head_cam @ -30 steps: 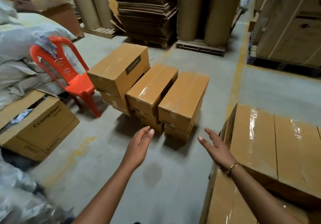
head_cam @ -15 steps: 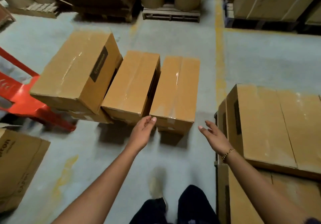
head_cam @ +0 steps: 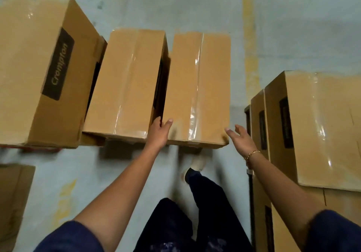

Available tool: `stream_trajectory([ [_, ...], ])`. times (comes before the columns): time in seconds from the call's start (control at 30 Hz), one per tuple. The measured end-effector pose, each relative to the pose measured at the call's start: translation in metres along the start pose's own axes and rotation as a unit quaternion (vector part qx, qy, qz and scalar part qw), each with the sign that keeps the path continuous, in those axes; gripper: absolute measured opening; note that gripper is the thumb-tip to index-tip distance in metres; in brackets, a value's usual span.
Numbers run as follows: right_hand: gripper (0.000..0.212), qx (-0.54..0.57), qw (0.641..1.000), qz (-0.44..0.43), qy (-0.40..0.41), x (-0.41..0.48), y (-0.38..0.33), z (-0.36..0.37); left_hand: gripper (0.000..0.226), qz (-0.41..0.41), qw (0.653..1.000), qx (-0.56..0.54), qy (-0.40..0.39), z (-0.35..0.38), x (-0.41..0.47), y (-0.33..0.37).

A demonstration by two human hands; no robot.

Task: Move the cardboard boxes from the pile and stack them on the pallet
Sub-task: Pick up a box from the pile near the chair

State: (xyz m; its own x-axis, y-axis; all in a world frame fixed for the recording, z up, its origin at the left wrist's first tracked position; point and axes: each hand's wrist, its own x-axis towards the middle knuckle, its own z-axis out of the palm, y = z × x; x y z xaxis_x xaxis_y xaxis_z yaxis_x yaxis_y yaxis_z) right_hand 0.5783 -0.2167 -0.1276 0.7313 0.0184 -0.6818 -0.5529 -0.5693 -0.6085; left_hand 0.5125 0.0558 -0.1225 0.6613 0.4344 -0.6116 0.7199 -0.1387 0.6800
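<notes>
**Reaching for the rightmost box [head_cam: 197, 87] of the floor row**

The rightmost box, brown cardboard with clear tape along its top, sits at the right end of a row of three on the grey floor [head_cam: 195, 3]. The left hand [head_cam: 158, 134] rests on its near left corner. The fingertips lie on the top face and the thumb is at the dark gap beside the middle box [head_cam: 127, 81]. Its grip is wide, fingers nearly straight, closed round nothing.

The right hand [head_cam: 241, 139] is just beside the near right corner, palm turned toward the box, fingers spread. Its grip is also wide and holds nothing; whether it touches the cardboard cannot be told. A gold bracelet [head_cam: 252, 154] circles that wrist.

The middle box stands close against the rightmost one. Left of it stands the taller Crompton box [head_cam: 29, 66], named on a black label.

A yellow line [head_cam: 251, 46] runs along the floor to the right of the row. Beyond it, at the right, rises a stack of taped boxes [head_cam: 322, 124]. Part of another box [head_cam: 13, 197] shows at the near left. Dark trousers [head_cam: 205, 203] and a pale, blurred shoe [head_cam: 197, 162] are nearest.
</notes>
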Motion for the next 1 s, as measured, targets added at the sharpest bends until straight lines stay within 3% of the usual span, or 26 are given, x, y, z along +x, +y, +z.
stream_trajectory([
  [0.13, 0.083, 0.026, 0.999, 0.035, -0.011, 0.058, 0.012, 0.019, 0.084, -0.055, 0.998, -0.03, 0.002, 0.023, 0.058, -0.019],
  [0.23, 0.068, 0.053, 0.997, 0.039, -0.032, 0.087, 0.022, 0.031, 0.086, -0.076, 0.995, -0.062, -0.007, 0.031, 0.084, -0.032],
  [0.37, 0.063, 0.08, 0.996, 0.013, -0.027, 0.095, 0.022, 0.039, 0.082, -0.046, 0.998, -0.043, -0.024, 0.035, 0.09, -0.038],
  [0.47, 0.081, 0.095, 0.995, -0.01, -0.02, 0.083, 0.011, 0.029, 0.071, -0.014, 0.999, -0.035, -0.005, 0.032, 0.079, -0.021],
  [0.57, 0.087, 0.122, 0.992, -0.022, -0.017, 0.062, -0.005, 0.007, 0.068, 0.011, 0.999, -0.036, -0.004, 0.025, 0.058, 0.007],
  [0.83, 0.049, 0.221, 0.975, -0.016, 0.015, -0.054, -0.02, -0.054, 0.065, 0.073, 0.996, 0.003, -0.047, 0.001, -0.04, 0.077],
  [1.0, 0.056, 0.268, 0.96, -0.04, 0.072, -0.153, -0.001, -0.089, 0.079, 0.124, 0.988, 0.034, -0.082, -0.003, -0.123, 0.103],
])
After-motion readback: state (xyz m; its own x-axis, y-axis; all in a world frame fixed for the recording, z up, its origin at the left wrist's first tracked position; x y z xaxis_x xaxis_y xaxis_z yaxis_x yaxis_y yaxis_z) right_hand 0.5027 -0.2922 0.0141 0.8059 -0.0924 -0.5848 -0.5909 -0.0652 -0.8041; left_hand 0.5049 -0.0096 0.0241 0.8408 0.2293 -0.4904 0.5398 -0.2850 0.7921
